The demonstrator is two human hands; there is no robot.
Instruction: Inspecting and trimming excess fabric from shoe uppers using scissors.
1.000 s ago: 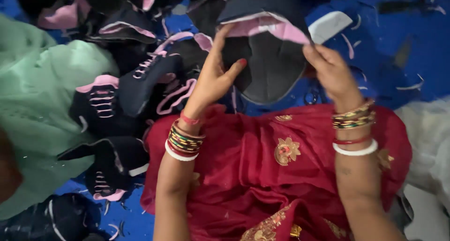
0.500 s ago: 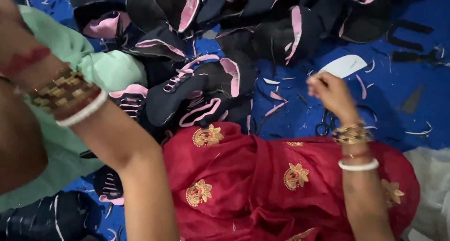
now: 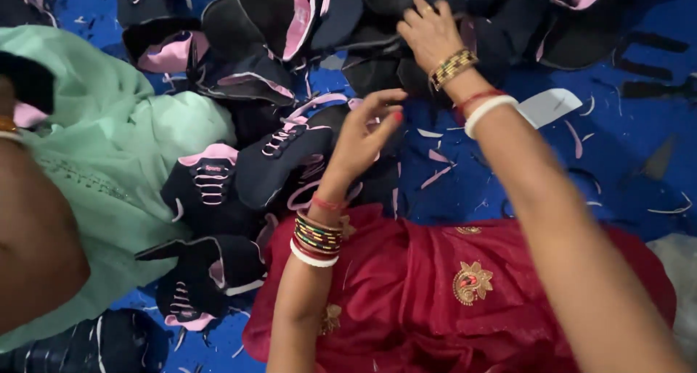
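While right hand [image 3: 430, 33] is pressing spread fingers onto dark shoe pieces [image 3: 377, 72] in top pile, left hand [image 3: 363, 137] is hovering loosely curled, holding nothing. Risk: stack sliding onto blue mat [image 3: 610, 170], pieces tangling, grabbing two together.

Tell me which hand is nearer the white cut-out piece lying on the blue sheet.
Right. The right hand rests on the dark shoe uppers, up-left of the white piece; the left hand hovers farther left.
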